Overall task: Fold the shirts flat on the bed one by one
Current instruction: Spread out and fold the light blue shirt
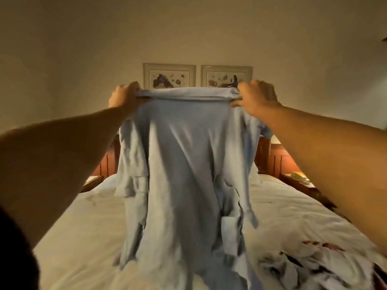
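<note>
Bare forearms, left hand (123,97) and right hand (256,97) each clamped on wrinkled, hanging pale-blue shirt (188,164).

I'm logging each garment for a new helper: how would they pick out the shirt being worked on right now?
Find the white bed under two framed pictures. Above its middle, the left hand and right hand hold up a pale blue shirt by its top edge. Unlike the patterned clothes crumpled at lower right, it hangs plain.
</note>
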`<state>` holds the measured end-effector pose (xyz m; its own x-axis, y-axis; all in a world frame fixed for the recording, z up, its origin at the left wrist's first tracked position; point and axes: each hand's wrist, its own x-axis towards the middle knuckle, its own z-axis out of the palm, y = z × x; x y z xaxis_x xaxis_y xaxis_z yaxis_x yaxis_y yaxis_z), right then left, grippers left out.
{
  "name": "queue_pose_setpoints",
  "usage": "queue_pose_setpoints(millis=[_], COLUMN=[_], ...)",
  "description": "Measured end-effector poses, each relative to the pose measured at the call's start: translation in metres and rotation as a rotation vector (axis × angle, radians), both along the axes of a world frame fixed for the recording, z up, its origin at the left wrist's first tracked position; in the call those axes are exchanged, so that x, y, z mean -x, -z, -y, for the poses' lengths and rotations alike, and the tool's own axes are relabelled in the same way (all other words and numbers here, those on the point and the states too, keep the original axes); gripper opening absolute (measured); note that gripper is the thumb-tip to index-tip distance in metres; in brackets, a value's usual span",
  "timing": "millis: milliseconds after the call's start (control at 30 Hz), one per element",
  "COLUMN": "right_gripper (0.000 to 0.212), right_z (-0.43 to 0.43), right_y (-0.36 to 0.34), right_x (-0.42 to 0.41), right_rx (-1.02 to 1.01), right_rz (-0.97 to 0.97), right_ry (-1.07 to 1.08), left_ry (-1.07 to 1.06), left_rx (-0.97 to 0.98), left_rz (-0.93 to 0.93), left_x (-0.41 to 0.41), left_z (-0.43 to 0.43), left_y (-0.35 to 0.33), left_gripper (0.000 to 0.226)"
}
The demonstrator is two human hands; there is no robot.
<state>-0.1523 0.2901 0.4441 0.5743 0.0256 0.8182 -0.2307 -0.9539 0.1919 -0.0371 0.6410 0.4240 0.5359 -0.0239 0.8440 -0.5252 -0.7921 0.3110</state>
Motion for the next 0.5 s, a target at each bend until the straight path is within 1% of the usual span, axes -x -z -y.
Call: queue_pose_setpoints(millis=[67, 100, 167, 233, 300, 333, 367, 400, 433, 467, 500], right_gripper=[0.047, 0.046, 0.042, 0.038, 0.038, 0.04, 0.041, 0.041, 0.04, 0.038, 0.036], right_z=[0.003, 0.004, 0.005, 0.004, -0.002, -0.006, -0.011, -0.016, -0.022, -0.027, -0.033], right_y=[-0.014, -0.011, 0.01, 0.052, 0.108, 0.138, 0.168, 0.197, 0.225, 0.25, 0.273], right_x=[-0.005, -0.004, 0.003, 0.017, 0.037, 0.048, 0.06, 0.072, 0.085, 0.098, 0.111], right_rx=[0.037, 0.038, 0.019, 0.008, -0.017, -0.039, -0.056, -0.082, -0.141, -0.258, -0.436], right_rz=[0.031, 0.011, -0.107, -0.329, -0.599, -0.73, -0.856, -0.974, -1.094, -1.214, -1.317], right_ry=[-0.009, -0.019, -0.032, -0.015, -0.038, -0.062, -0.085, -0.11, -0.143, -0.192, -0.26], left_ry=[-0.041, -0.045, -0.018, 0.035, 0.07, 0.09, 0.113, 0.137, 0.168, 0.215, 0.276], left_rx=[0.054, 0.076, 0.05, -0.094, -0.286, -0.383, -0.492, -0.596, -0.671, -0.693, -0.646], left_rz=[0.011, -0.017, -0.064, -0.096, -0.133, -0.191, -0.302, -0.467, -0.672, -0.895, -1.122], left_x=[-0.012, -0.016, -0.014, -0.004, 0.014, 0.025, 0.038, 0.053, 0.068, 0.085, 0.099], left_z=[0.001, 0.0, -0.008, -0.018, -0.031, -0.038, -0.046, -0.054, -0.061, -0.068, -0.075], left_y=[-0.011, -0.007, 0.019, 0.064, 0.119, 0.147, 0.175, 0.2, 0.225, 0.248, 0.273], left_gripper=[0.019, 0.021, 0.022, 0.021, 0.015, 0.011, 0.009, 0.013, 0.023, 0.034, 0.044])
